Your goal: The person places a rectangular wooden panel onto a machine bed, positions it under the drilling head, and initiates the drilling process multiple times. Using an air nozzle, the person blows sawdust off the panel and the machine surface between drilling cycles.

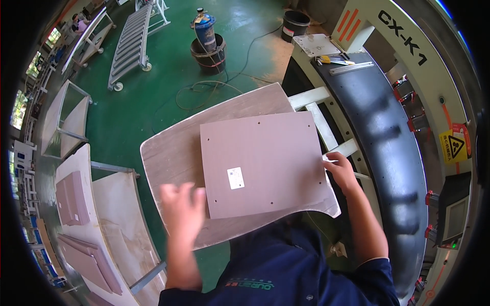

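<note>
A pinkish-brown square panel (265, 158) with small holes and a white label (236, 178) lies flat on a larger wooden board (173, 148) with pale edges, in front of me. My left hand (184, 206), blurred, is just left of the panel's lower-left part, fingers apart and empty. My right hand (341, 171) is at the panel's right edge with curled fingers gripping it.
A black-topped machine (367, 117) with a yellow warning sign runs along the right. Carts with stacked panels (87, 262) stand at left. A roller rack (127, 46), blue canister (204, 33), buckets and hoses are on the green floor. A person (79, 25) is far back left.
</note>
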Demonstrator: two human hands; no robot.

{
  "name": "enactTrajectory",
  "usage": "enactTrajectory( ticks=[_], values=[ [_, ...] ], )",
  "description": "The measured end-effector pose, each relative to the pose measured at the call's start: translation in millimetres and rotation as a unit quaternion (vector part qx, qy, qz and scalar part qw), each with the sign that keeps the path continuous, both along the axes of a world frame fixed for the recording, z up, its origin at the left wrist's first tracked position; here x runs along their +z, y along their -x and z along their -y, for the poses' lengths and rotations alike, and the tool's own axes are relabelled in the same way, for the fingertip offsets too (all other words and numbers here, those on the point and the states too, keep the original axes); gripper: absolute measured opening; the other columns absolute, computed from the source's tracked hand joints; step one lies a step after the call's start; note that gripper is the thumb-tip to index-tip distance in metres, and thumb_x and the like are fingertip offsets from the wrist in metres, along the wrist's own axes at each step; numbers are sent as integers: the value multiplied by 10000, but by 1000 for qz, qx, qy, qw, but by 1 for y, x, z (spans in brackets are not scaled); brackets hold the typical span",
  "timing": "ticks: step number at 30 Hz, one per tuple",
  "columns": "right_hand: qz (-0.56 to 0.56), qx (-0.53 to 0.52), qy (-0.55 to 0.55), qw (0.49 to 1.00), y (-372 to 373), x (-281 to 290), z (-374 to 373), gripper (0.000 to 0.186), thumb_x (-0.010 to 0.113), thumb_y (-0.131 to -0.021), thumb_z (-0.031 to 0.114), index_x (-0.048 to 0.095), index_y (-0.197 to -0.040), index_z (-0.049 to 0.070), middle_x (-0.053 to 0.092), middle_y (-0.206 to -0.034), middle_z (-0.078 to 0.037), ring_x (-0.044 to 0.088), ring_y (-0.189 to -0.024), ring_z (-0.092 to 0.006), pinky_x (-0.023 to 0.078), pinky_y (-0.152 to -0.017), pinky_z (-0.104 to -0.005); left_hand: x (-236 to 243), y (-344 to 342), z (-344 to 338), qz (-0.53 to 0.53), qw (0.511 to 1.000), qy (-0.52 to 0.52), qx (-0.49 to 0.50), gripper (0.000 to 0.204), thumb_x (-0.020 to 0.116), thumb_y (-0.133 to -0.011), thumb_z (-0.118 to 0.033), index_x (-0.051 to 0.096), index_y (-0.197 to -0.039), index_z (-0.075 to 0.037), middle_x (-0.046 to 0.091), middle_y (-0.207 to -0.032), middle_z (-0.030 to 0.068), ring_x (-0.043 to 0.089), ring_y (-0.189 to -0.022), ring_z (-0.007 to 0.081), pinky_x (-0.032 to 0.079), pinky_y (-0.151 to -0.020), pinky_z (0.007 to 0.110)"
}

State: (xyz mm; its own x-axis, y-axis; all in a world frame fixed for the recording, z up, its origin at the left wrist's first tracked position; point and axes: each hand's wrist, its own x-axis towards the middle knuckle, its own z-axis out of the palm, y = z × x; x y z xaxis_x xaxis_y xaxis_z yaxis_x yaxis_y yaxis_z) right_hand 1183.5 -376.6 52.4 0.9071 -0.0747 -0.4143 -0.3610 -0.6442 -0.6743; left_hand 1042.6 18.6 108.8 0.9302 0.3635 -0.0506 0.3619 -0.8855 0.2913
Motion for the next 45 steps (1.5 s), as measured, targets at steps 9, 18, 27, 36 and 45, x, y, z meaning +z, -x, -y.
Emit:
enactTrajectory(
  ticks=[9, 18, 27, 36, 45],
  values=[
    [12, -99, -88, 991, 50, -19, 28, 234, 616, -879, 158, 604, -1068, 21, 615, -935, -35, 549, -850, -127, 443, -748, -270, 44, 13, -33, 97, 966, 236, -37, 393, 662, -859, -107, 376, -623, 24, 298, -549, 77, 290, -492, 143, 250, -459, 331],
    [44, -67, -85, 993, 49, -40, 16, 238, 580, -907, 151, 597, -1079, -12, 622, -955, -56, 561, -891, -138, 441, -833, -276, -67, 0, -8, 78, 926, 368, -3, 208, 597, -788, 72, 552, -963, -31, 464, -769, 17, 448, -631, 90, 402, -549, 239],
    [62, -97, -72, 991, 56, -53, 9, 319, 629, -881, 158, 570, -1139, -21, 627, -1006, -95, 578, -890, -164, 474, -799, -300, -77, -20, -5, 120, 935, 323, -80, 517, 610, -850, -42, 480, -1350, -56, 360, -1412, 154, 479, -1217, 316, 431, -1006, 384],
    [60, -86, -45, 993, 50, -54, 1, 304, 624, -897, 135, 552, -1164, 8, 589, -998, -49, 529, -869, -125, 451, -802, -273, -94, -33, 10, 86, 956, 255, -116, 590, 654, -875, -182, 423, -1401, -48, 313, -1494, 186, 408, -1325, 368, 384, -1066, 435],
    [84, -86, -42, 992, 42, -65, 20, 339, 640, -879, 101, 552, -1188, -7, 613, -1027, -66, 559, -881, -138, 468, -800, -283, -101, -32, 25, 84, 958, 257, -96, 587, 666, -849, -195, 462, -1372, -23, 407, -1440, 240, 435, -1303, 387, 389, -1052, 432]
  ],
)
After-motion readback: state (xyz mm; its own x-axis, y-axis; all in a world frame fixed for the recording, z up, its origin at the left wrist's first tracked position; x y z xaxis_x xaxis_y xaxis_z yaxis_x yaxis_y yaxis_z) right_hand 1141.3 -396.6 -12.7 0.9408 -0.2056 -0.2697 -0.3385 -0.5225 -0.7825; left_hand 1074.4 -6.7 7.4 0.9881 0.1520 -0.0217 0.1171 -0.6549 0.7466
